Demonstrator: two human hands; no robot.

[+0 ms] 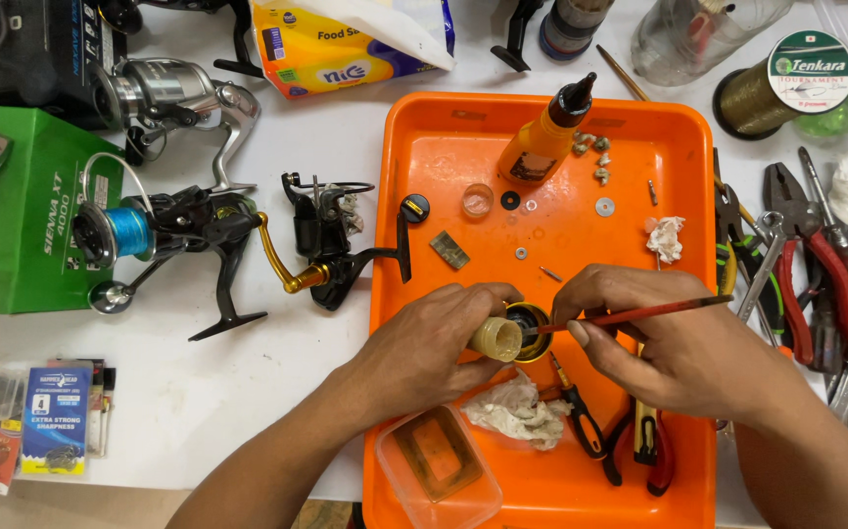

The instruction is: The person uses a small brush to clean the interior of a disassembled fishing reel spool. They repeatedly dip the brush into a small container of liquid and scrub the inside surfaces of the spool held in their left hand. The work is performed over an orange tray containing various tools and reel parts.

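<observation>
- Left hand point(434, 338): fingers curled shut round a small reel spool point(514, 335), gold-rimmed w/ a cream-coloured end; held just above the near half of the orange tray point(444, 137).
- Spool axis: lies roughly level, running left-right; cream end faces the viewer's left-front, dark open side faces right toward the brush tip.
- Right hand point(669, 343): pinched closed on a thin red-handled brush point(639, 314), pen-style grip btwn thumb and fingers.
- Brush long axis: near horizontal, slight rise to the right; tip points left and meets the spool's dark side, tail end sticks out right past the knuckles, over the tray's right rim.
- Tray contents, far half: orange squeeze bottle point(544, 137) w/ black nozzle, tilted, nozzle pointing up-right; small clear cup point(477, 200); washers, screws and small parts scattered; crumpled tissue point(666, 238) near right wall.
- Tray contents, near half: soiled rag point(514, 411) below the spool; black-and-orange screwdriver point(577, 411); red-handled pliers point(639, 451) partly under the right hand; clear plastic box point(439, 465) at the near-left corner, overhanging the rim.
- Bench point(248, 392), left of tray: dismantled black reel body point(331, 240) w/ handle reaching over the tray's left wall; spinning reel w/ blue line point(150, 230); green carton point(23, 211); hook packets point(32, 421).
- Bench, right of tray: pile of red-handled pliers and tools point(816, 284); spool of olive line point(786, 83).
</observation>
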